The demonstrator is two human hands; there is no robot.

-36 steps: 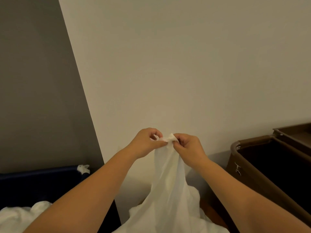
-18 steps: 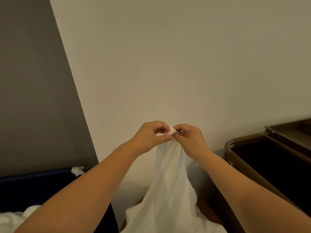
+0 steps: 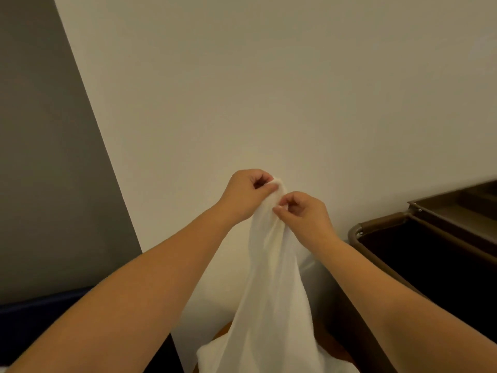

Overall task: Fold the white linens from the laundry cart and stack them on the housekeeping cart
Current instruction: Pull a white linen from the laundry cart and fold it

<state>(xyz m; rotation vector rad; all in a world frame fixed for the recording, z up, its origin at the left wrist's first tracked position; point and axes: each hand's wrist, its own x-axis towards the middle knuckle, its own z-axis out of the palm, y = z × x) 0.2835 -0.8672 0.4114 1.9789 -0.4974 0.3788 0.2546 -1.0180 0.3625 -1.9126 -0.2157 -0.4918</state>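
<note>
Two hands meet near the middle of the view on one white linen (image 3: 271,292). The left hand (image 3: 246,196) grips its bunched peak between thumb and curled fingers, and the right hand (image 3: 304,216) pinches the cloth just below, at the left hand's 4 o'clock. The linen hangs down toward 6 o'clock. A brown cart (image 3: 382,224) stands at 3 o'clock and a dark blue cart (image 3: 40,305) at 8 o'clock.

You have no text, label, brand or number here that can be read. A small pale mark (image 3: 360,233) on the brown round-cornered cart (image 3: 383,220) is too small to read.
</note>
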